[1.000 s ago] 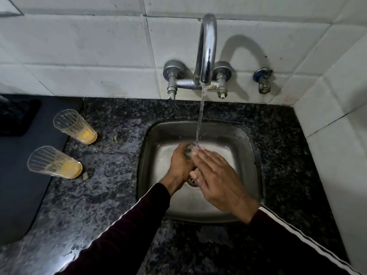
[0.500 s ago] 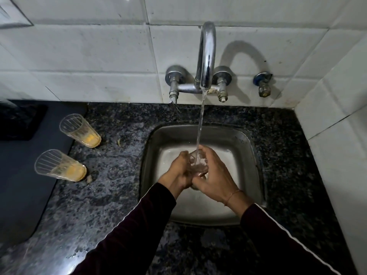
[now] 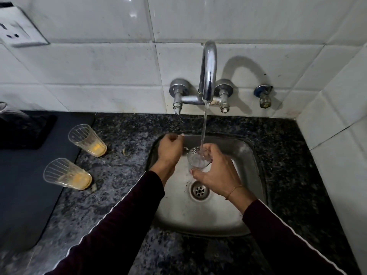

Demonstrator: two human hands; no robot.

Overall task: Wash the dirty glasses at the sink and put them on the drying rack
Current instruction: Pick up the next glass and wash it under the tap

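Note:
My right hand (image 3: pixel 218 173) grips a clear glass (image 3: pixel 198 158) over the steel sink (image 3: pixel 248 155), mouth up under the stream running from the chrome tap (image 3: pixel 208 72). To the left of the glass, apart from it, my left hand (image 3: pixel 169 149) hovers over the sink's left rim with fingers curled and nothing in it. Two dirty ribbed glasses with yellow residue stand on the counter at the left, one farther back (image 3: pixel 86 140) and one nearer (image 3: pixel 66 174).
A dark mat (image 3: pixel 23 185) covers the counter's left part, with a black object (image 3: pixel 23 130) at its back. The speckled granite counter (image 3: pixel 123 175) surrounds the sink. The drain (image 3: pixel 199 190) is uncovered. A tiled wall closes the right side; a wall socket (image 3: pixel 17 30) sits upper left.
My left hand has let go of the glass and moved left toward the sink rim. The right hand alone now holds the glass upright under the water.

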